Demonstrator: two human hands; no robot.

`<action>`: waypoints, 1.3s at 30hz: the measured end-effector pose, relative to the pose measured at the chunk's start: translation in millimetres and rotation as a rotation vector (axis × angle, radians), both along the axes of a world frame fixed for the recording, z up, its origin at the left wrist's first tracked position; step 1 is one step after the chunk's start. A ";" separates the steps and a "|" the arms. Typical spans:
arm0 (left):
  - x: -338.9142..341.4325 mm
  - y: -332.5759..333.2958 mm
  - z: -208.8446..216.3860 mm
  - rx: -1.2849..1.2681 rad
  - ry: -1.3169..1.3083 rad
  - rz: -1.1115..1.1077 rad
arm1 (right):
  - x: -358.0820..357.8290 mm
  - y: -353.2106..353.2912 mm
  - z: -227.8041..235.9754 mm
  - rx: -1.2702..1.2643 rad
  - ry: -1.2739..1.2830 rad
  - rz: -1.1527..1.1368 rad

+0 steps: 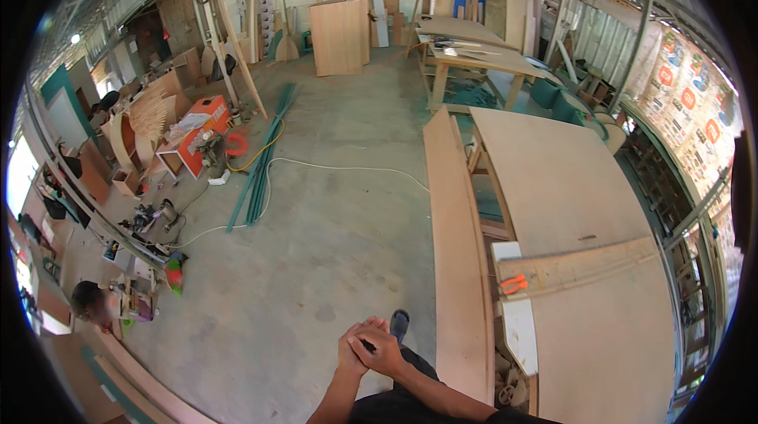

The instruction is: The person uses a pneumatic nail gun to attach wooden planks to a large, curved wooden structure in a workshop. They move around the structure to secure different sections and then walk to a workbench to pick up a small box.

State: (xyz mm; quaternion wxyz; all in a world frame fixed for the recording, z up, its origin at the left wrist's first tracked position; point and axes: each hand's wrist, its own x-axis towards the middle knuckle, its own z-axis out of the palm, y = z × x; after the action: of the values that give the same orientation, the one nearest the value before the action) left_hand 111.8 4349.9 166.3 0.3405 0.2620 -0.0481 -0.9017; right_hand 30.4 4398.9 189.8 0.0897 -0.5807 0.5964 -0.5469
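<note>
Low in the middle of the view, my left hand (350, 351) and my right hand (384, 351) are brought together in front of my body. Their fingers are bent and pressed against each other. A small dark patch shows between the thumbs; whether it is a thing or just shadow, I cannot make out. Below them, one dark shoe (400, 326) stands on the concrete floor. To the right, apart from both hands, an orange tool shaped like pliers (514, 283) lies on a wooden strip (584, 268) across the large boards.
A long wooden plank (458, 250) runs beside the large board (560, 179) on my right. Green strips (259, 163) and a white cable (347, 164) cross the floor. A person (93, 302) is at the lower left. Farther back stand a worktable (482, 58) and leaning panels (338, 37).
</note>
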 end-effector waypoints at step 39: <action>-638.8 -1044.6 44.5 -0.053 -0.040 -0.383 | -650.0 -984.1 245.2 -0.361 -0.455 1.545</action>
State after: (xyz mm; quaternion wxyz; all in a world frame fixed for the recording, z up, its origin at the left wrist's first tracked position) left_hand -527.0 3305.3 210.8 0.1685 0.2572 -0.1274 -0.9430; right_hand -619.6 3414.9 435.0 0.4646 -0.7076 -0.1011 -0.5228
